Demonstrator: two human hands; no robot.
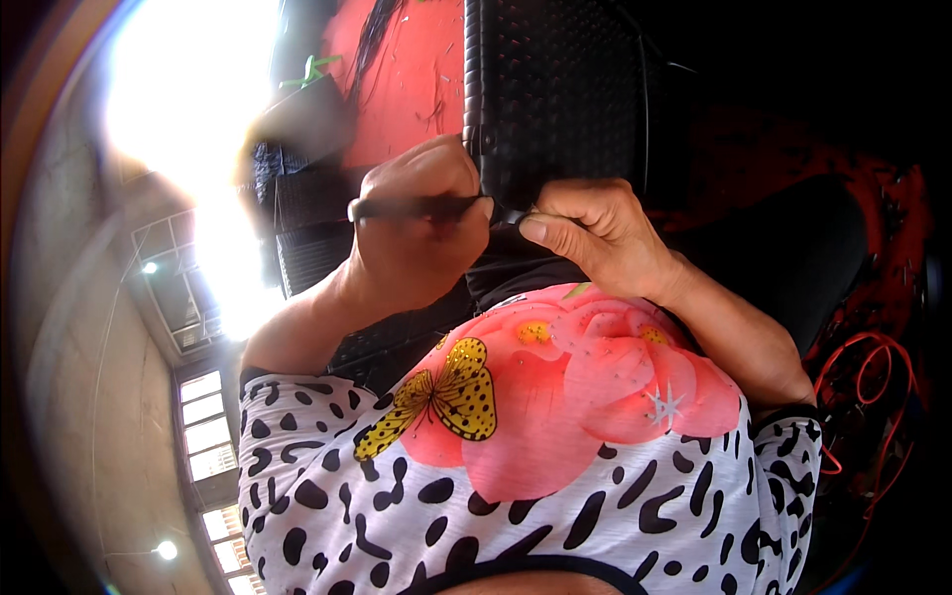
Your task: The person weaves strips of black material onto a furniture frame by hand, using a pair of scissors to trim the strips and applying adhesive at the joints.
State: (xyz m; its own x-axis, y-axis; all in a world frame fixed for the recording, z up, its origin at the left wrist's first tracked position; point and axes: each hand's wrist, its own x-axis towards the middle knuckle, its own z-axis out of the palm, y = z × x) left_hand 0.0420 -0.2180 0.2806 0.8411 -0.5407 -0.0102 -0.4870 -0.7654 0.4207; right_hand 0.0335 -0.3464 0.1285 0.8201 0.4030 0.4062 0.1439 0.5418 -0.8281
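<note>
A flat black strip (416, 207) runs across my left hand (421, 253), which is closed around it, and its far part is blurred. Between the two hands, a short end of the strip reaches the pinched thumb and fingers of my right hand (600, 233). Just beyond both hands stands a black woven wicker-like panel (565, 94) with a thick braided edge (474, 69). My left hand is close to the lower end of that edge; whether it touches cannot be made out.
Red floor (397, 89) with loose black strands lies beyond my left hand. A green object (310, 73) sits by a dark block-like shape (307, 119). More black woven work (307, 258) is at my left. A red cord (873, 367) coils at the right.
</note>
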